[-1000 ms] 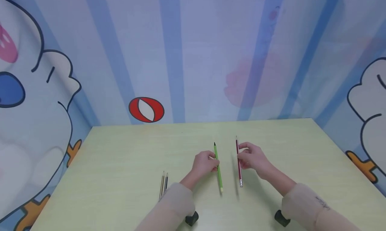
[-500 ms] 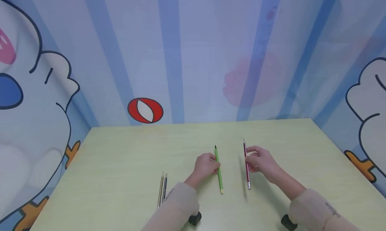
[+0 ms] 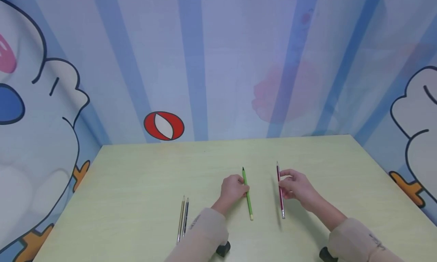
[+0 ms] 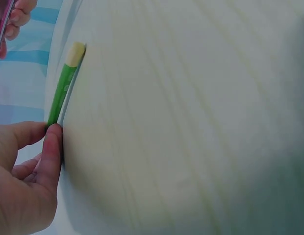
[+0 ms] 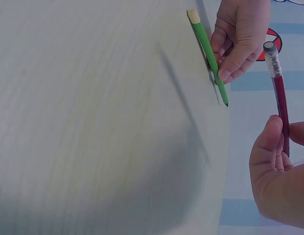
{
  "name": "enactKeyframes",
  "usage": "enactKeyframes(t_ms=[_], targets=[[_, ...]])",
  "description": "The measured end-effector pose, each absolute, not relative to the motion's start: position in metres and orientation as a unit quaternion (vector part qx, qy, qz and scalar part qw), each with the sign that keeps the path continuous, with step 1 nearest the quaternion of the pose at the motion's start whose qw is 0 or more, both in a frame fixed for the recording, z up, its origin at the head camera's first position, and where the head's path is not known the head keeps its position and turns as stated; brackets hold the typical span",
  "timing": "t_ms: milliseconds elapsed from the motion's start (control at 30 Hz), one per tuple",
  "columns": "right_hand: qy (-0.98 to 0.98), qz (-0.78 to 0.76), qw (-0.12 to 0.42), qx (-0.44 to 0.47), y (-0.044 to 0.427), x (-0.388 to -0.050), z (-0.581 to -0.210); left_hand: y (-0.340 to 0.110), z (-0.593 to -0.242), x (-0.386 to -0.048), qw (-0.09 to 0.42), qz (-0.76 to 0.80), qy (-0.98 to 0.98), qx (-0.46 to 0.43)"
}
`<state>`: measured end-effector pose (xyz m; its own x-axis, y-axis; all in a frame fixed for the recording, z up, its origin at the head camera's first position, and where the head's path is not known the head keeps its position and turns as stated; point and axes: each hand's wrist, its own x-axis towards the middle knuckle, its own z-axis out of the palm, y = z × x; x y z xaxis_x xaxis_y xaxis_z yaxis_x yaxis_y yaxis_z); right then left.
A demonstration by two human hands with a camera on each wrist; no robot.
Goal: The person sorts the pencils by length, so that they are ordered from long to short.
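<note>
My left hand [image 3: 233,188] pinches a green pencil [image 3: 249,203] with a pale yellow end, low against the tabletop. In the left wrist view the thumb and fingers grip this green pencil [image 4: 62,93], its yellow end pointing away. To the right, my right hand [image 3: 297,187] pinches a dark red pencil [image 3: 281,201] by its middle. The right wrist view shows the red pencil [image 5: 281,95] with its metal band and grey eraser, held above the table, its shadow apart from it. Both pencils stand roughly parallel, tips toward the far edge.
Several pencils [image 3: 181,220] lie side by side on the pale table [image 3: 143,178], partly hidden by my left sleeve. Behind the table's far edge rises a blue striped backdrop [image 3: 225,64] with cartoon pictures.
My right hand has moved to the right and slightly nearer with the red pencil, widening the gap between the pencils. The left hand and green pencil have hardly moved.
</note>
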<state>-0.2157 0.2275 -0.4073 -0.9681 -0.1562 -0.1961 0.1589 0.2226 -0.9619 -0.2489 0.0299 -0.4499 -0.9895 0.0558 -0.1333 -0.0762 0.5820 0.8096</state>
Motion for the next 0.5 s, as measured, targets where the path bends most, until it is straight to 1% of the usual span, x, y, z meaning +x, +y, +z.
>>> enactKeyframes(t_ms=[167,500], targets=[[0.771,-0.624,0.126,0.0,0.2271,-0.2151,-0.4078,0.0311,-0.4517,-0.249,0.059,0.441,0.896,-0.003],[0.777,-0.616,0.13,0.005,0.2272,-0.2164,-0.4104,0.0306,-0.452,-0.2485,0.061,0.435,0.898,-0.001]])
